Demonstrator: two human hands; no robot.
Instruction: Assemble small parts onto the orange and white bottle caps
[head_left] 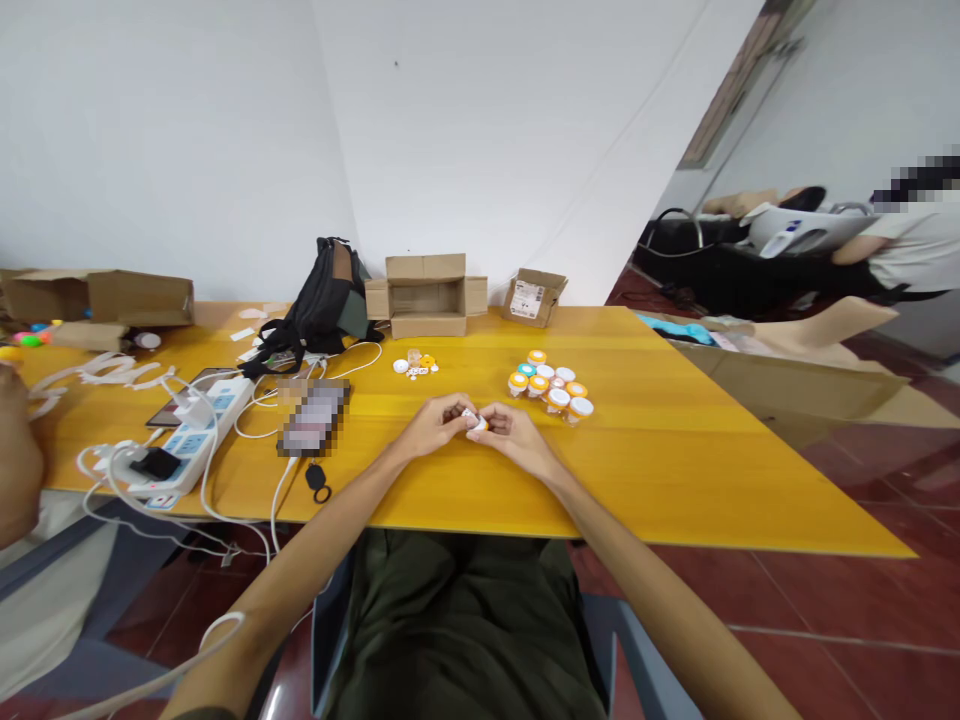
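Over the yellow wooden table (480,490), my left hand (437,424) and my right hand (514,436) meet around a small white and orange piece (477,422). The fingers of both hands are closed on it, and they partly hide it. Beyond my right hand stands a group of several small round containers with white, orange and teal lids (557,398). A few small loose white and orange parts (415,366) lie farther back, beyond my left hand.
Left of my arms are a phone (315,418), a black key fob (316,478), a power strip (196,440) and tangled white cables. A black backpack (324,290), an open cardboard box (427,302) and a smaller box (534,298) stand along the wall. Another person's arm (16,460) is far left.
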